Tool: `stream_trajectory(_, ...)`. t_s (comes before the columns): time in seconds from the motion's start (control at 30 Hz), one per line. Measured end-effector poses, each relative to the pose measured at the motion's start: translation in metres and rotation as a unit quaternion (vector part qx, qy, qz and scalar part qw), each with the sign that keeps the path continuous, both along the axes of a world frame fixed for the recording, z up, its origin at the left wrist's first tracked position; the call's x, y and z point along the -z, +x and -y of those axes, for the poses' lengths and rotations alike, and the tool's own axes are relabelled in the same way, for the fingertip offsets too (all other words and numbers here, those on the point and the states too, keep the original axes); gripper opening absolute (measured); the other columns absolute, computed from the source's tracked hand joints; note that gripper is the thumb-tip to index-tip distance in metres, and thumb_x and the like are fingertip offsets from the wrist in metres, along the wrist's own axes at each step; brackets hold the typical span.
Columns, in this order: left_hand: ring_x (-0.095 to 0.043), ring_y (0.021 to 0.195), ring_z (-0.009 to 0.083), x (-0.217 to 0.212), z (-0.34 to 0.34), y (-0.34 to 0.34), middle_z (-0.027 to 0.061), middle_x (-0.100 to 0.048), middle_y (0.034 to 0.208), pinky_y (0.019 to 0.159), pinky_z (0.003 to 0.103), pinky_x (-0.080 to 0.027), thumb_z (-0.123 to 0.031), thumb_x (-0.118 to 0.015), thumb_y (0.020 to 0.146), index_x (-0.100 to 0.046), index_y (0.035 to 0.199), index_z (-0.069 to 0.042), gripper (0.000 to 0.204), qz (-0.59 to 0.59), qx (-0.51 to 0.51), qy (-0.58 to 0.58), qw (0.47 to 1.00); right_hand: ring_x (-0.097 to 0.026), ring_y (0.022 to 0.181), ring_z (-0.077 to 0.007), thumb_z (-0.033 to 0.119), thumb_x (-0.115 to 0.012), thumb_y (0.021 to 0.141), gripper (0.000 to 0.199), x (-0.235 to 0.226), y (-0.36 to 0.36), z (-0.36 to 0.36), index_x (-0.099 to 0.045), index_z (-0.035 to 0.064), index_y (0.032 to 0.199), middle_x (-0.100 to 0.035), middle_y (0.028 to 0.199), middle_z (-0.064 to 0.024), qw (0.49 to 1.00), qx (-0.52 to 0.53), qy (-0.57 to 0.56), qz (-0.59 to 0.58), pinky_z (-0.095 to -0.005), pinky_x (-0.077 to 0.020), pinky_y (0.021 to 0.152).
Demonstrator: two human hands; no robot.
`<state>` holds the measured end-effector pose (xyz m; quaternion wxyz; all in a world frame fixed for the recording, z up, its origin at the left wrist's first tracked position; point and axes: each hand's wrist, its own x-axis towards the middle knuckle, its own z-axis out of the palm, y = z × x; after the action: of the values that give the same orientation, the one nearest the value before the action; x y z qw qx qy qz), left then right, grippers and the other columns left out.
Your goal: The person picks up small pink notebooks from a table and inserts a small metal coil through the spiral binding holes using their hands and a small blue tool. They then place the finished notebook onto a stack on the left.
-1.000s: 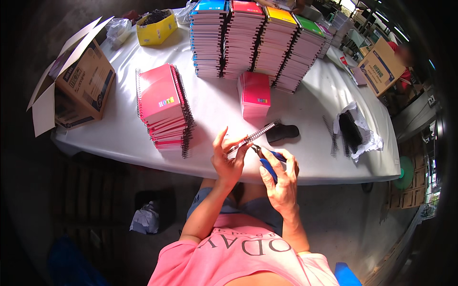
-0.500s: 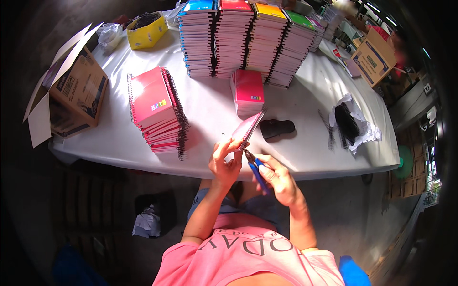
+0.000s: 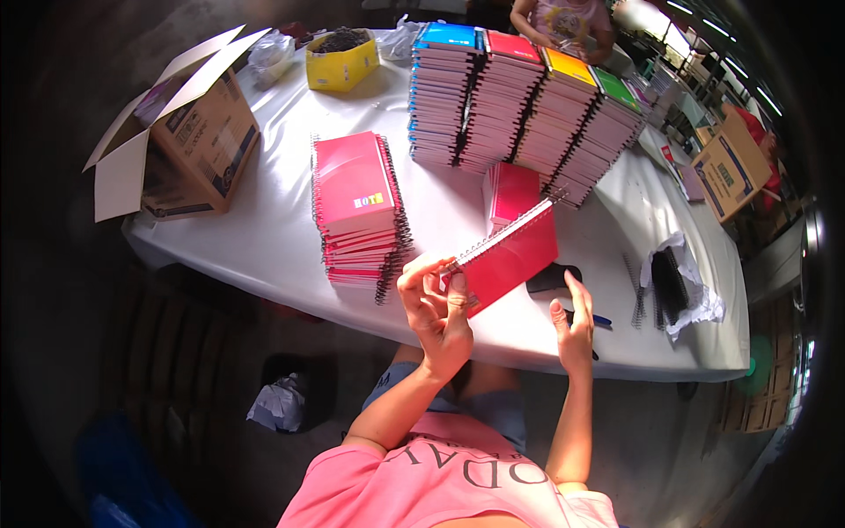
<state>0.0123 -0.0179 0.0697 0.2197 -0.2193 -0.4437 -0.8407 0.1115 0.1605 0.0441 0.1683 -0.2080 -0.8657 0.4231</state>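
My left hand (image 3: 437, 310) pinches one corner of a red spiral-bound notebook (image 3: 519, 257), at the end of its wire coil. The notebook is tilted above the table, its coil edge running up to the right. My right hand (image 3: 575, 336) is empty, its thumb and fingers apart, just right of the notebook. Beside that hand lie blue-handled pliers (image 3: 602, 321) on the table, mostly hidden by the fingers. A black, flat object (image 3: 547, 280) is partly covered by the notebook. Behind it stands a short stack of red notebooks (image 3: 514, 195).
A taller red notebook pile (image 3: 352, 189) stands left. Tall stacks of blue, red, yellow and green notebooks (image 3: 519, 101) rise behind. An open carton (image 3: 201, 145), a yellow box (image 3: 341, 69) and black coils on white wrapping (image 3: 671, 286) stand about the white table (image 3: 264, 242). Another person (image 3: 568, 22) is at the back.
My right hand has let go of the pliers, which now lie on the table. The notebook has turned in my left hand, showing its red cover. The view has shifted.
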Motion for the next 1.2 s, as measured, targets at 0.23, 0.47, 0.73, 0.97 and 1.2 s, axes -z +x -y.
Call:
stream_trajectory(0.23,-0.064,0.082,0.025,-0.07,0.063,-0.009,0.02,-0.062,0.101,0.072,0.031,-0.052,0.013,-0.063,0.077,-0.052,0.106,-0.001,0.033,-0.226,-0.046,-0.14,0.963,-0.046,0.123,-0.0327,0.015,-0.082,0.063,0.074,-0.155,-0.056,0.067,-0.05,0.0061,0.129,-0.044,0.137,-0.0178,0.865,-0.238,0.288,-0.336,-0.044,-0.0419,0.098)
stream_trajectory(0.47,-0.049,0.121,0.0254,-0.103,0.125,-0.051,0.018,-0.047,0.132,0.103,0.036,-0.033,-0.015,-0.069,0.083,-0.041,0.131,-0.001,0.057,-0.178,-0.299,-0.17,0.922,-0.062,0.084,-0.0142,0.007,-0.067,0.084,0.056,-0.18,-0.172,0.118,-0.041,0.0075,0.134,-0.057,0.096,-0.0098,0.894,-0.282,-0.226,-0.265,-0.026,-0.0534,0.07)
stream_trajectory(0.73,-0.046,0.123,0.0234,-0.045,0.118,-0.088,0.011,-0.051,0.13,0.102,0.035,-0.035,-0.024,-0.057,0.092,-0.057,0.123,-0.008,0.035,0.024,-0.181,-0.31,0.933,-0.052,0.112,-0.0353,0.045,-0.066,0.079,0.061,-0.117,-0.247,0.133,-0.052,0.0101,0.127,-0.055,0.116,-0.0235,0.963,-0.216,0.153,-0.051,-0.04,-0.0408,0.097)
stream_trajectory(0.97,-0.051,0.115,0.0324,-0.036,0.123,-0.094,0.0173,-0.05,0.127,0.095,0.039,-0.042,-0.027,-0.054,0.094,-0.058,0.118,-0.005,0.033,0.013,-0.225,-0.318,0.921,-0.046,0.118,-0.0391,0.05,-0.063,0.082,0.066,-0.11,-0.226,0.068,-0.044,0.0141,0.135,-0.047,0.122,-0.0249,0.987,-0.101,0.065,-0.105,-0.0429,-0.0382,0.1)
stream_trajectory(1.2,-0.048,0.117,0.0353,-0.062,0.096,-0.055,0.0185,-0.048,0.123,0.097,0.044,-0.039,-0.031,-0.056,0.092,-0.06,0.109,-0.003,0.033,-0.137,-0.356,-0.305,0.872,-0.066,0.086,-0.0299,0.037,-0.079,0.067,0.053,-0.016,-0.162,-0.048,-0.065,0.0018,0.104,-0.069,0.094,-0.0166,0.974,0.091,-0.166,0.125,-0.0366,-0.0488,0.08)
